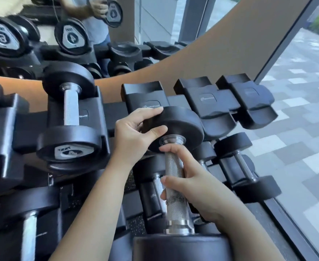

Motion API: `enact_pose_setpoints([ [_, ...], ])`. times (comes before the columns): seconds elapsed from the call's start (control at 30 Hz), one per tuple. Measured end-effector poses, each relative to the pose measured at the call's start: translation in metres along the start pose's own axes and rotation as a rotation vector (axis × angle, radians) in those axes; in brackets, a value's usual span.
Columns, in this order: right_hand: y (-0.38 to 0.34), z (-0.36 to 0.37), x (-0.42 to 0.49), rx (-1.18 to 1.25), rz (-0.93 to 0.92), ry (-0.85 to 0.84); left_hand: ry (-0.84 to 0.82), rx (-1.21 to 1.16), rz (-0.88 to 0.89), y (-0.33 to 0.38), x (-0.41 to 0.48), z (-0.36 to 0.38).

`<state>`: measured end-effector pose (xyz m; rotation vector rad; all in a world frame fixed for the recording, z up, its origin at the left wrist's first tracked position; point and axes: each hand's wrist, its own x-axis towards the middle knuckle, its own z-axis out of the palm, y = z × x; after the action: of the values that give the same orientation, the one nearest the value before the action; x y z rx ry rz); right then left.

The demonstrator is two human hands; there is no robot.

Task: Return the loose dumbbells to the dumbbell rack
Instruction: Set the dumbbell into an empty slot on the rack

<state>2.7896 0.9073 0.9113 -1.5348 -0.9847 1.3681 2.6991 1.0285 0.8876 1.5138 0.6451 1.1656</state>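
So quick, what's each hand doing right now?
Left hand: grips the dumbbell by its far end.
Right hand: holds the same dumbbell by the handle.

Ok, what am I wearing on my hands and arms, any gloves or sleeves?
Nothing visible. The left hand and right hand are bare: no gloves, rings or watch. The left forearm and right forearm are uncovered to the frame's edge, so no sleeve shows.
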Motion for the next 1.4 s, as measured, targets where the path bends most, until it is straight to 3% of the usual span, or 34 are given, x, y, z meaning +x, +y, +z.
enact_pose_setpoints([
  [0.67,-0.047,-0.059,0.182,-0.132,-0.032,-0.059,0.234,0.148,0.023,-0.069,0.156,-0.008],
  [1.13,-0.040,-0.076,0.228,-0.162,-0.121,-0.106,0.218,0.115,0.120,-0.096,0.185,-0.009],
  [1.4,-0.044,-0.068,0.257,-0.193,-0.056,-0.128,0.343,0.084,-0.009,-0.119,0.198,-0.022],
])
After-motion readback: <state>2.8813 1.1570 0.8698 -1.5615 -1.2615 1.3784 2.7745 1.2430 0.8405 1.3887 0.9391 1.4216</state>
